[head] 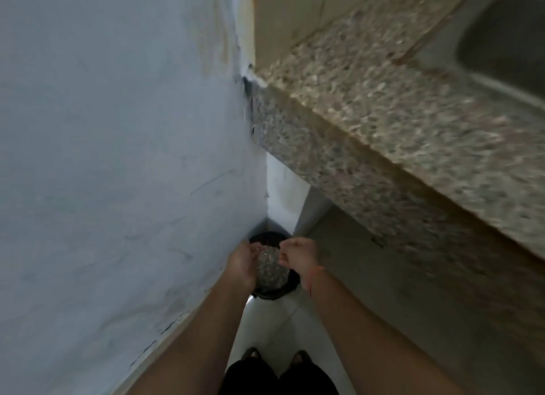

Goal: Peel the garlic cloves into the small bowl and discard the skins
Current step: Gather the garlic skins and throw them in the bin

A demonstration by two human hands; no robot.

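Both my hands hang over a black-lined waste bin [275,293] on the floor in the corner. My left hand [242,266] is cupped with its palm turned toward the bin, the fingers loosely bent. My right hand [299,256] is above the bin's right rim, its fingers curled in with the tips together; nothing shows between them. Between the hands, inside the bin's rim, is a glittery speckled mass [269,269]; blur hides what it is. No garlic cloves, skins or small bowl can be made out.
A speckled stone counter [383,108] juts out at the upper right, with a steel sink [507,40] set into it. A pale blue wall [118,158] fills the left. White floor tiles [274,327] and my feet lie below the bin.
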